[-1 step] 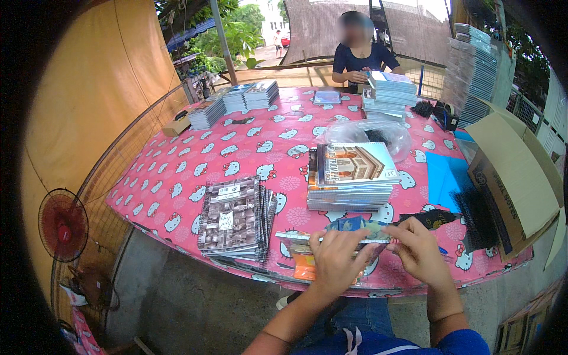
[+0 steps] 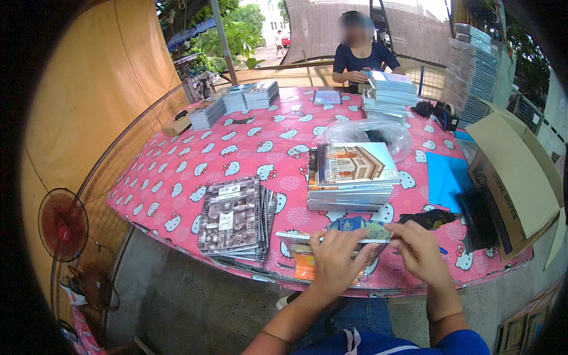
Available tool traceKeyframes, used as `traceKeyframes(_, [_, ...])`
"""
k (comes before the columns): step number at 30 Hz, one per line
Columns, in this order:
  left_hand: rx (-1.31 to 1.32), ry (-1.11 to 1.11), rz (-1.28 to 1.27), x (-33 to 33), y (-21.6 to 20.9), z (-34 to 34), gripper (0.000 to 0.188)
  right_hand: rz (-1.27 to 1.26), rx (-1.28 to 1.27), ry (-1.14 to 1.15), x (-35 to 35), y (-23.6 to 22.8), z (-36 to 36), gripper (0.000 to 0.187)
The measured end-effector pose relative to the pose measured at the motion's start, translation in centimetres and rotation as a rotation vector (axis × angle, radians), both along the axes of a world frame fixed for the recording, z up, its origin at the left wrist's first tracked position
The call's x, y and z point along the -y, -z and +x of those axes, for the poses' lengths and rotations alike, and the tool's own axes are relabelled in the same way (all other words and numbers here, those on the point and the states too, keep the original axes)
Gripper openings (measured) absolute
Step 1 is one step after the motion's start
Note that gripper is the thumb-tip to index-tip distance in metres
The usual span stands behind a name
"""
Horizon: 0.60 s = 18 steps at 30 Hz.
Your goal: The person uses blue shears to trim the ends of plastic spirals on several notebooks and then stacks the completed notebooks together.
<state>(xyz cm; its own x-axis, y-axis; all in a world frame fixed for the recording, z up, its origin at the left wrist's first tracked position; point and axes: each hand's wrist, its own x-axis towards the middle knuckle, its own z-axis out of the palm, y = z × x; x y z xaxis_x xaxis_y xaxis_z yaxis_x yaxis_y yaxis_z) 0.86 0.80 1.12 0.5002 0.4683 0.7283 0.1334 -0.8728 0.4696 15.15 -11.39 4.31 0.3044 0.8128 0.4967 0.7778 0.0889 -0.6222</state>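
Observation:
A notebook with a blue and green cover stands tilted at the near edge of the table, its pale row-marked edge uppermost. My left hand is closed around the middle of it, fingers over the top edge. At the right end of that edge is my right hand, with thumb and fingers drawn together in a pinch; whatever lies between them is too small to make out. Beneath the notebook an orange item shows in part. Black strips of binding wire lie to the right of my right hand.
Beyond my hands stands a notebook stack, with grey-covered wire-bound notebooks left of it. An open cardboard box and blue sheets are at the right. Across the pink table, a person sits behind another stack.
The fingers of my right hand have shifted slightly at the notebook's right end. My left hand keeps its hold, and the stacks stay put.

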Motion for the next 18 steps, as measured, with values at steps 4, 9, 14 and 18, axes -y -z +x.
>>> traceKeyframes(4, [-0.007, 0.059, 0.049, -0.3, 0.4, -0.5, 0.013, -0.011, 0.064, 0.000, -0.2, -0.9, -0.4, 0.022])
traceKeyframes(9, [0.036, 0.108, 0.035, -0.5, 0.5, -0.8, 0.009, -0.076, 0.169, 0.013, -0.4, -1.4, -1.0, 0.020])
traceKeyframes(14, [0.044, 0.106, 0.016, -0.4, 0.8, -0.8, 0.010, -0.119, 0.200, 0.023, -0.4, -0.4, -0.6, 0.018])
traceKeyframes(18, [0.038, 0.108, 0.013, -0.3, 0.6, -1.0, 0.009, -0.082, 0.255, 0.034, -0.6, -0.6, -1.0, 0.016])
